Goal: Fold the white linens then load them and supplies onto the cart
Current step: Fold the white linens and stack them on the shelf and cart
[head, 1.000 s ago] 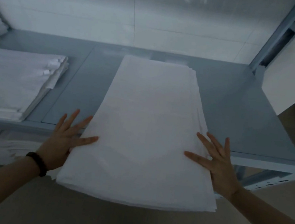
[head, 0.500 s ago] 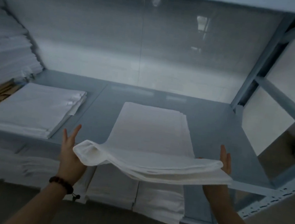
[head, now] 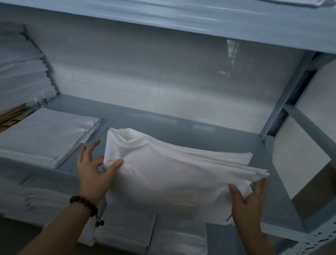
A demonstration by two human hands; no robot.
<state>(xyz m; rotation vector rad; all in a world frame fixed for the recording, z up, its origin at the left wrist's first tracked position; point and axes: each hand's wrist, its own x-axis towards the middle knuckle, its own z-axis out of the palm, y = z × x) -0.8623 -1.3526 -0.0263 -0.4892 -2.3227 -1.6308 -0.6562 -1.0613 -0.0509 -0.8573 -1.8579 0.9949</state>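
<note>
The folded linen (head: 170,169) is up off the middle shelf (head: 184,127), bunched and sagging between both hands above the shelf's front edge. The right hand (head: 246,201) grips its right end, thumb on the front face and fingers under the stacked layers. The left hand (head: 93,171) has its thumb pressed into the left end, fingers spread beside the edge (pinching or only bracing, I cannot tell through the blur).

To finish the fold well, I would level both ends and square the fanned layers on the right before laying it down. Otherwise the loose left corner will likely crease.

Room is fair: bare shelf lies behind and to the right, the neighbouring stack (head: 42,134) is near on the left, and the upper shelf (head: 176,8) caps any lift, so draw it out low and straight towards the body.
</note>
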